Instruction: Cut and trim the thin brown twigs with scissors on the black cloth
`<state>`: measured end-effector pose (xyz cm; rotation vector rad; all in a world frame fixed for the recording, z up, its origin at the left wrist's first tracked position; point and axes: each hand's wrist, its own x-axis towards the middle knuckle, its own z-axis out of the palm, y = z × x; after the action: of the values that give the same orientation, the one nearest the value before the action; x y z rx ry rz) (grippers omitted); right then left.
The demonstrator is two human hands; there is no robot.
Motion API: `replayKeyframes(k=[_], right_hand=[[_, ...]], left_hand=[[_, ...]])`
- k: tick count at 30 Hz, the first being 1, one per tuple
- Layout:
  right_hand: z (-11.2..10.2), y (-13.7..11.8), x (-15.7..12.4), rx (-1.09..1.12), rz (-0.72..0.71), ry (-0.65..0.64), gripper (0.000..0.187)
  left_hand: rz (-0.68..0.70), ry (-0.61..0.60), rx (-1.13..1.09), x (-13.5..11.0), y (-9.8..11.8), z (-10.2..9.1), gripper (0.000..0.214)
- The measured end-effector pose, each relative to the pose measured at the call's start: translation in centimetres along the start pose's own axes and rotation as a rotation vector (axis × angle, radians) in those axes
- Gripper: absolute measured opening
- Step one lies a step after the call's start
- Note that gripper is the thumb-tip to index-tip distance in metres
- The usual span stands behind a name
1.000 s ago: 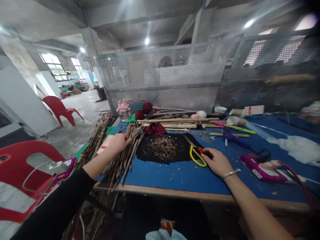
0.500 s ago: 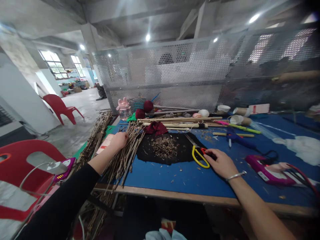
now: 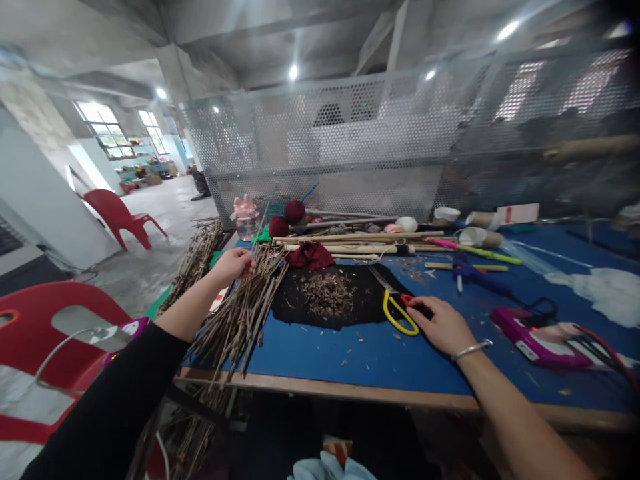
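Observation:
My left hand (image 3: pixel 234 264) is closed round a thin dry twig (image 3: pixel 261 223) that rises out of the heap of twigs (image 3: pixel 240 313) at the table's left edge. My right hand (image 3: pixel 438 323) lies on the blue table (image 3: pixel 380 353) with its fingers curled round the red handle of the yellow-and-red scissors (image 3: pixel 396 308). The scissor blades point away over a black cloth (image 3: pixel 330 297) strewn with cut twig bits.
More twig bundles (image 3: pixel 197 257) lie left of the table. Long sticks (image 3: pixel 360 241), dark red balls (image 3: pixel 287 219), a pink bottle (image 3: pixel 245 217), a blue glue gun (image 3: pixel 473 277) and a pink tool (image 3: pixel 530 330) are on the table. A perforated metal screen (image 3: pixel 380 147) stands behind. Red chairs (image 3: pixel 50 347) stand left.
My left hand has risen a little from the heap and now lifts one twig upright. My right hand stays on the scissors.

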<state>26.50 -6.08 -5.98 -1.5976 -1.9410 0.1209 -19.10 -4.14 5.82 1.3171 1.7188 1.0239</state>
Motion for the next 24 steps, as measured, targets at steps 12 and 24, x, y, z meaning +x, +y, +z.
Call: replayKeyframes(k=[12, 24], right_hand=[[-2.7, -13.5, 7.2, 1.114, 0.054, -0.063, 0.039], [1.4, -13.5, 9.2, 1.659, 0.207, -0.213, 0.039]], left_hand=[[0.636, 0.027, 0.558, -6.4, 8.1, 12.2, 0.025], [0.569, 0.089, 0.898, -6.6, 6.3, 14.9, 0.04]])
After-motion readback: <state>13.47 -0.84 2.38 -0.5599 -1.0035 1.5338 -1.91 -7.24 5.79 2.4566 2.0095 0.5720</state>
